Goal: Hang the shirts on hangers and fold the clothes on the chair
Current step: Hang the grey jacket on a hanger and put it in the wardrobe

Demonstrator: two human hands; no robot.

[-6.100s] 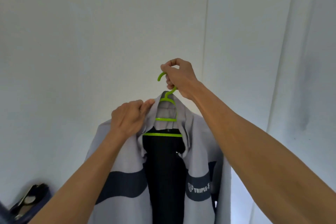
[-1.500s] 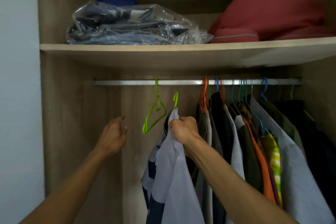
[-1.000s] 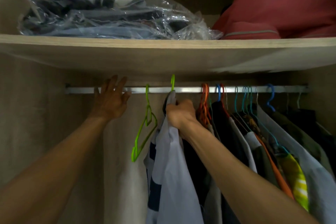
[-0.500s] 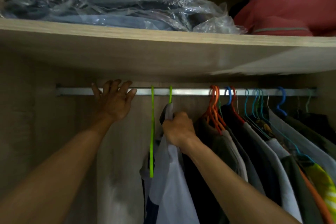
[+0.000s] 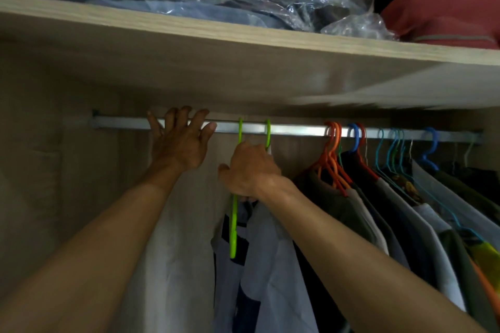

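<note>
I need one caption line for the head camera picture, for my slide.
Right hand hooks grey shirt's green hanger onto the wardrobe rail.

single head cam, worn at eye level, faces fwd & slightly up into the wardrobe, very close to the clothes rail (image 5: 292,130); underside of the wooden shelf (image 5: 189,62) fills the upper frame, wide-angle, edges bent.

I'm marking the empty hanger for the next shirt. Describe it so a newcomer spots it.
Follow the metal rail under the shelf. Just right of the left hand hang two green hooks; the left one's hanger dangles bare, edge-on, unlike its shirt-laden neighbour.
</note>
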